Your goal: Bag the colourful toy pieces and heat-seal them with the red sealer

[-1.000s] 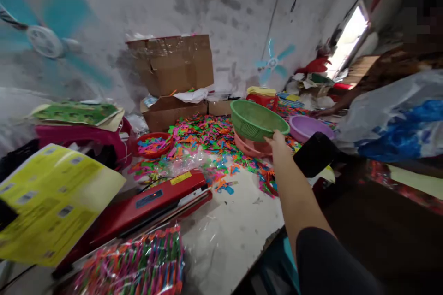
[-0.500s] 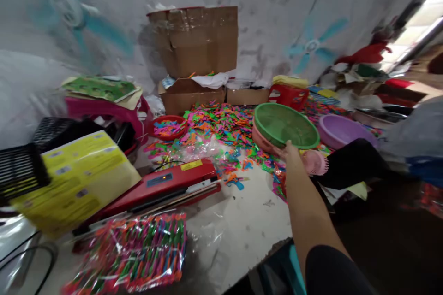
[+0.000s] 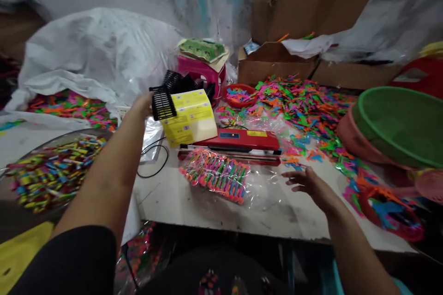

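My left hand [image 3: 144,103] grips the edge of a black plastic basket [image 3: 164,103] beside yellow label sheets [image 3: 190,117]. Open and with fingers spread, my right hand [image 3: 311,184] hangs over the table near its front, holding nothing. Between the hands lies a clear bag of colourful plastic pieces [image 3: 218,175]. Just behind the bag is a red sealing machine [image 3: 242,140], its left part overlapped by the label sheets.
A heap of colourful pieces [image 3: 304,101] covers the back right. Green and pink sieves [image 3: 398,124] stand at right, a round tray of wrapped sticks [image 3: 58,170] at left. A small red basket [image 3: 240,96] and cardboard boxes [image 3: 277,67] are behind.
The view has swung left. My left hand has come into view on the black basket. My right hand has left the stacked sieves and is now over the table near the bag.
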Available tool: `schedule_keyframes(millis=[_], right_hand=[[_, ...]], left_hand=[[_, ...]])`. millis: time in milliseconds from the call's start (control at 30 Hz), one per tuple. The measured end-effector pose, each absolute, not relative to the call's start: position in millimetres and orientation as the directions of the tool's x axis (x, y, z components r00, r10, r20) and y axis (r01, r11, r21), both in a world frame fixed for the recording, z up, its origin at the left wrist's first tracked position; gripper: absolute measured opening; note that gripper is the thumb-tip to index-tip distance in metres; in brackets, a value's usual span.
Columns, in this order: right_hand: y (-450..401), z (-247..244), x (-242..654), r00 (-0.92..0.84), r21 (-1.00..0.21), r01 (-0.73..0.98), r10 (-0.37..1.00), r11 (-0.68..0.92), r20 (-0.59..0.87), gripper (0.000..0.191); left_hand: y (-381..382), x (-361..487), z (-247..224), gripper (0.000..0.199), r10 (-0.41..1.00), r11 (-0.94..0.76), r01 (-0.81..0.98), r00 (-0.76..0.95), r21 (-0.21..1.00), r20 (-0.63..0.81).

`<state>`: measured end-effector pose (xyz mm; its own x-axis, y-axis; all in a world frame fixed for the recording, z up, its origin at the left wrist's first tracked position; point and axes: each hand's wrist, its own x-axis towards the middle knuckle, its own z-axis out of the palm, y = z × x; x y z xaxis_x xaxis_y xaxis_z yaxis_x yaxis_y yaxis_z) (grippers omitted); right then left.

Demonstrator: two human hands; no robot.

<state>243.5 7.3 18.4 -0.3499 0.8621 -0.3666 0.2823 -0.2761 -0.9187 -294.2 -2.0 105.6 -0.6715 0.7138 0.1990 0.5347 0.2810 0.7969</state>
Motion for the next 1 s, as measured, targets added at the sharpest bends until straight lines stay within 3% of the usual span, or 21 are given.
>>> schedule_keyframes(millis=[67,133,233,300,333,433,533,633,767,1000], right_hand=[[-19.7,23.4,226.9,-0.368,-0.917,0.35,0.872,-0.193,-0.323,0.072],[-37.6,27.2,214.3,-0.338,-0.873,0.459,0.877,-0.163,-0.342,0.07],[-54.4,26.2,205.0,-0.31,-0.842,0.519,0.885,-0.149,-0.347,0.059],[-62.8,22.5,204.6,-0.304,-0.904,0.399,0.907,-0.156,-0.291,0.051],[-66.4,20.7,205.5,-0.293,-0.937,0.308,0.92,-0.166,-0.26,0.048],[-75.0,17.8,209.9,-0.225,-0.976,0.073,0.95,-0.206,-0.217,0.043],[-80.0,19.1,213.8,-0.145,-0.976,-0.053,0.968,-0.212,-0.202,0.043],[-83.3,21.6,217.8,-0.096,-0.98,-0.078,0.979,-0.185,-0.178,0.043],[-87.6,20.7,225.4,-0.097,-0.985,0.014,0.981,-0.17,-0.17,0.045],[-82.7,12.7,226.1,-0.095,-0.98,0.038,0.976,-0.193,-0.196,0.04]], left_hand=[[-2.5,-276.4,108.1,0.04,0.642,0.348,0.514,-0.74,0.784,0.2],[-12.0,-247.9,109.5,0.049,0.665,0.315,0.601,-0.692,0.734,0.282],[-37.8,-201.7,97.9,0.045,0.891,0.021,0.837,-0.264,0.546,0.37],[-53.1,-181.7,80.5,0.043,0.953,-0.135,0.902,0.006,0.41,0.302],[-58.2,-176.9,70.5,0.042,0.964,-0.135,0.931,0.044,0.339,0.263],[-61.8,-180.8,43.4,0.049,0.967,0.037,0.992,-0.067,0.124,0.248],[-50.6,-196.7,25.3,0.066,0.946,0.139,0.99,-0.135,0.007,0.293],[-29.6,-213.8,15.1,0.065,0.925,0.179,0.983,-0.157,-0.033,0.347],[-1.0,-239.2,6.6,0.057,0.902,0.192,0.979,-0.151,-0.064,0.405],[9.5,-286.3,-8.4,0.051,0.921,0.128,0.989,-0.094,-0.067,0.379]])
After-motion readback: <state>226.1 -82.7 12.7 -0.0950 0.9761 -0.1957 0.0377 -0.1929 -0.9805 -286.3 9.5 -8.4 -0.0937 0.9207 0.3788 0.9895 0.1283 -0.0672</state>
